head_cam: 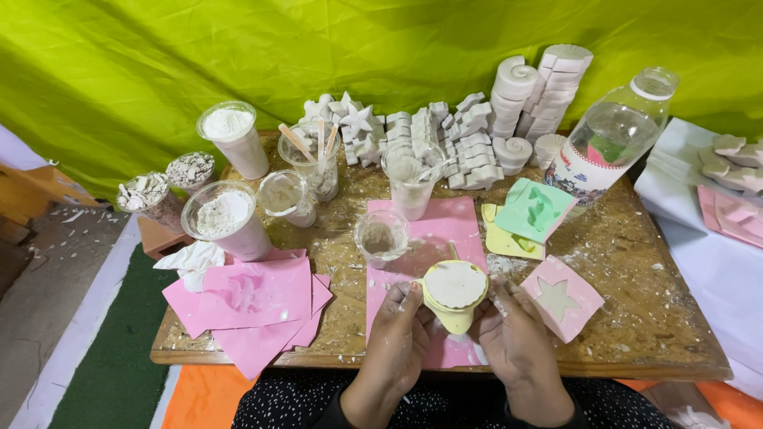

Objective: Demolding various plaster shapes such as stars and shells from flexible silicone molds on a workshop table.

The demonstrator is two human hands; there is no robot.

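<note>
Near the desk's (636,334) front edge, the left hand (401,334) and right hand (517,338) close their fingers around 1 yellow mould (455,295) filled with white plaster.

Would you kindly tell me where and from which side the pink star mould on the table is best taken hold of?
Grip the pink star mould by its two outer side edges, coming from above on the right, probably with the right hand beside it. It lies flat with its star hollow facing up, so pinching the rim avoids the hollow.
</note>
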